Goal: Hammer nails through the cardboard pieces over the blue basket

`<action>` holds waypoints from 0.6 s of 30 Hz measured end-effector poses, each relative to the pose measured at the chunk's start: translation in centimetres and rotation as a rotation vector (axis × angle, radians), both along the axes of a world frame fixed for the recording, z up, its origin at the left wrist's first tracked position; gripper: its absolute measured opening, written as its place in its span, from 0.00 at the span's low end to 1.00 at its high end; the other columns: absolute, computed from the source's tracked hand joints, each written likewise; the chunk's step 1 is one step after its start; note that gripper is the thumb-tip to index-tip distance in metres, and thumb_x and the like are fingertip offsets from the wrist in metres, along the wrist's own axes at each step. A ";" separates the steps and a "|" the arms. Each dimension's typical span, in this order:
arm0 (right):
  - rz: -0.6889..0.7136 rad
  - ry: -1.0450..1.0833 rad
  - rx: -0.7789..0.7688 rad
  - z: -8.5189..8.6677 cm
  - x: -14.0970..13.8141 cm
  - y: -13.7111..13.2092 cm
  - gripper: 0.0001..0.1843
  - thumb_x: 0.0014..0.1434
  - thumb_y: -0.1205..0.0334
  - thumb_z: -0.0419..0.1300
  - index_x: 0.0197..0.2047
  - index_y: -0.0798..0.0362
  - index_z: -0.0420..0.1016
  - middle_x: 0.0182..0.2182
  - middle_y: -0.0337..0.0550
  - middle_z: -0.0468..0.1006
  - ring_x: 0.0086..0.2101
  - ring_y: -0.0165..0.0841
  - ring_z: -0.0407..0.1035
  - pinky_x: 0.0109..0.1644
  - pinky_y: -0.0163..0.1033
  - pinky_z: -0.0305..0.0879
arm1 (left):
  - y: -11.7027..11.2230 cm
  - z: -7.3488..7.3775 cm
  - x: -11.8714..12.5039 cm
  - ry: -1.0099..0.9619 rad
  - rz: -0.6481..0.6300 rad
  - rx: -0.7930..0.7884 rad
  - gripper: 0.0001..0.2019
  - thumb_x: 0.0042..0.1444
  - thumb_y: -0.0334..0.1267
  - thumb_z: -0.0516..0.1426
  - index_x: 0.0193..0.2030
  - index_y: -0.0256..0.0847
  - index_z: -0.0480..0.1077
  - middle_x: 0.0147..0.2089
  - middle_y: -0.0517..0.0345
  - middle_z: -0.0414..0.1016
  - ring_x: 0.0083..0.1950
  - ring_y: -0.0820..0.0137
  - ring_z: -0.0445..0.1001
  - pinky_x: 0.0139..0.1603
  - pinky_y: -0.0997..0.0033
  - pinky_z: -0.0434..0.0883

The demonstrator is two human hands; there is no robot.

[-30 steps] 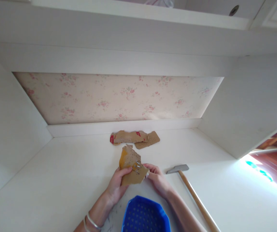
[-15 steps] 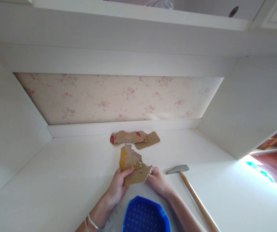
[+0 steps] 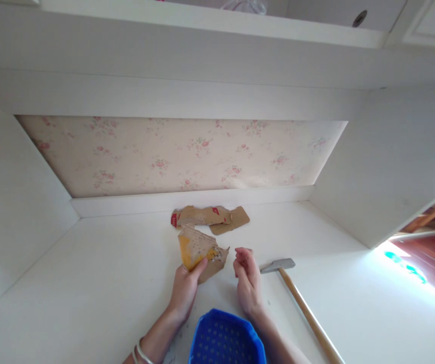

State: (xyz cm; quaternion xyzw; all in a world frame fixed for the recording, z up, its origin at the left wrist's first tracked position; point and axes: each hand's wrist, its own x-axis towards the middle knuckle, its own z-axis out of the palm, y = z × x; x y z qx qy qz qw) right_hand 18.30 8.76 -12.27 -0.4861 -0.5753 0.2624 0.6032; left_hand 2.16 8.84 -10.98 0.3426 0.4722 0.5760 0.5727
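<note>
My left hand grips a torn piece of brown cardboard with a yellow patch, thumb on top and fingers underneath. Short metal pieces resembling nails sit on the cardboard near its right corner. Just right of that corner, apart from it, is my right hand, its fingers curled in towards the thumb. Whether anything small is inside them is hidden. Below and between both hands stands a blue plastic basket with a perforated bottom, cut off by the lower picture edge.
A hammer with a wooden handle lies right of my right hand. More torn cardboard rests by the back edge of the white surface. Side panels enclose both sides, and a shelf overhangs above.
My right hand has come off the cardboard's right edge and turned, with its fingers curled. My left hand has shifted the cardboard slightly left and tilted it.
</note>
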 end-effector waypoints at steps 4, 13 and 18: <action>0.143 -0.118 -0.006 0.5 -0.4 -0.2 0.18 0.64 0.61 0.57 0.57 0.45 0.67 0.50 0.45 0.68 0.39 0.33 0.70 0.43 0.38 0.72 | 0.0 0.0 -0.1 0.098 -0.055 0.027 0.21 0.51 0.48 0.66 0.45 0.32 0.79 0.45 0.44 0.83 0.49 0.51 0.80 0.54 0.55 0.74; 0.150 -0.264 -0.042 0.0 -1.0 0.1 0.14 0.65 0.60 0.57 0.54 0.46 0.73 0.49 0.46 0.70 0.38 0.34 0.73 0.39 0.37 0.76 | -0.2 1.1 0.2 0.168 -0.137 0.042 0.20 0.53 0.48 0.65 0.46 0.34 0.80 0.46 0.47 0.83 0.50 0.54 0.79 0.54 0.60 0.73; 0.151 -0.280 -0.074 0.6 -1.0 -0.1 0.11 0.67 0.58 0.55 0.51 0.46 0.72 0.46 0.43 0.71 0.38 0.32 0.74 0.38 0.34 0.76 | -0.3 1.2 0.4 0.208 -0.135 0.075 0.17 0.52 0.46 0.65 0.44 0.35 0.80 0.46 0.48 0.83 0.49 0.56 0.80 0.52 0.63 0.74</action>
